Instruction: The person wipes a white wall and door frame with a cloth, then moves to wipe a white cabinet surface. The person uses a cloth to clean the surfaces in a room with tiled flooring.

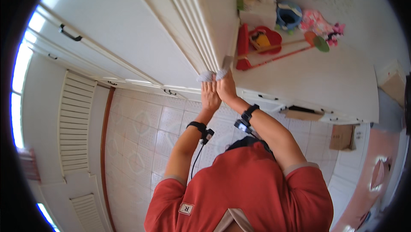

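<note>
A grey, fluffy cloth (206, 76) is pressed against the bottom end of a white fluted trim strip (188, 13) on the tall cabinet. My left hand (210, 96) holds it there, fingers together and pointing up along the strip. Right beside it, my right hand (227, 87) grips a grey bunch of cloth at the strip's corner edge; I cannot tell whether both bunches are one piece. A small greyish flat patch (227, 62) shows just above the right fingers. Both wrists wear black straps with small devices.
To the right, a white counter (342, 73) bears red plastic trays (266, 40), a long-handled toy (278, 56), a blue potty-like container (289, 15) and pink plush toys (317, 21). White cabinet doors (98, 13) with black handles run leftward. A cardboard box (342, 137) stands lower right.
</note>
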`<state>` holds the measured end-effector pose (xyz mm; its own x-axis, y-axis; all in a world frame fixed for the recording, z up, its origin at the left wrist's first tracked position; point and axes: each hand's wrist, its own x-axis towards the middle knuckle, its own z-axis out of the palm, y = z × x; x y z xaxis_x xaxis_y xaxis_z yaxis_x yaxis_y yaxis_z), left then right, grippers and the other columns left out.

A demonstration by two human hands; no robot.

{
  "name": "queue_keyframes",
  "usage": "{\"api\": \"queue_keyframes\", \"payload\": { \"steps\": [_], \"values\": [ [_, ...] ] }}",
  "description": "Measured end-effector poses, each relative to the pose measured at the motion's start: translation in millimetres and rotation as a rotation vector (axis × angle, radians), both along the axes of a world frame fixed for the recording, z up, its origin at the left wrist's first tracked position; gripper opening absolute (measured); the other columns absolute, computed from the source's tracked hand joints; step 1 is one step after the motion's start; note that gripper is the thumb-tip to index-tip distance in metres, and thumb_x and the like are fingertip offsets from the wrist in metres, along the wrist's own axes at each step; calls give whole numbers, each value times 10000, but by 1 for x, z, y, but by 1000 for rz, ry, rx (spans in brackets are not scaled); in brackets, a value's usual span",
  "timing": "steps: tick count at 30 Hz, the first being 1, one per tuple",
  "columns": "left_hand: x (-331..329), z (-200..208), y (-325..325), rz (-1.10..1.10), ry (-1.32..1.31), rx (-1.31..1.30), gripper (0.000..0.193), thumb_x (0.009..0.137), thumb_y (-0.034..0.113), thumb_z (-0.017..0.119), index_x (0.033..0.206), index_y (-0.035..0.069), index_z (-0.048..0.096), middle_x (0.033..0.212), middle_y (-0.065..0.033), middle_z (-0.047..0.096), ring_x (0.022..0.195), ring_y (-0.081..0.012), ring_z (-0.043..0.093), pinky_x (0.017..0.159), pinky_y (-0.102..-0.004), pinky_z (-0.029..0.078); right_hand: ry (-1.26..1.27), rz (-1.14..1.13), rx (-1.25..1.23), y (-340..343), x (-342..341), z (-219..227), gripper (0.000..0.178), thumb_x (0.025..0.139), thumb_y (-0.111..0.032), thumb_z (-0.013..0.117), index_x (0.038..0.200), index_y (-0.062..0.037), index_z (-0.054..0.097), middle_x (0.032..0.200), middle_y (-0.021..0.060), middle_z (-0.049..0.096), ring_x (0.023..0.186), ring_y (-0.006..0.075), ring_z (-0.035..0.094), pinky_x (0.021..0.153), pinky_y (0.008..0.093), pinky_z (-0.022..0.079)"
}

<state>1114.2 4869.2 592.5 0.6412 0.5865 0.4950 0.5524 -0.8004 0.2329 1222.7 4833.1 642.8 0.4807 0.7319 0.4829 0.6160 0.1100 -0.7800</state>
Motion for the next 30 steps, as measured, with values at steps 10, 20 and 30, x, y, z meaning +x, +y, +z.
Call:
{"api": "queue_keyframes", "payload": {
  "steps": [10, 20, 30],
  "values": [
    [45, 65, -95, -392, 31, -98, 647, 851, 98, 562, 1463, -14, 388, 1177, -210, 580, 1161, -372, 544, 1099, -520, 328, 456, -301, 34, -85, 66, 3, 297, 873, -27, 448, 1141, 25, 564, 1008, 265, 657, 942, 457, 626, 821, 501, 496],
    [125, -20, -131, -390, 349, -691, 276, 938, 198, 453, 1054, 18, 626, 963, -242, 688, 886, -418, 663, 805, -524, 515, -277, -618, -635, -134, 163, -104, 574, 922, -217, 521, 1401, 75, 403, 1494, 292, 346, 1406, 435, 277, 1160, 487, 234],
    [74, -44, -129, -366, 447, -886, 242, 903, 250, 546, 871, 64, 697, 855, -208, 688, 824, -418, 648, 747, -506, 505, -576, 68, -520, -69, 115, -125, 493, 907, -205, 485, 1363, -20, 525, 1475, 141, 471, 1416, 277, 365, 1170, 452, 239]
  ]
}}
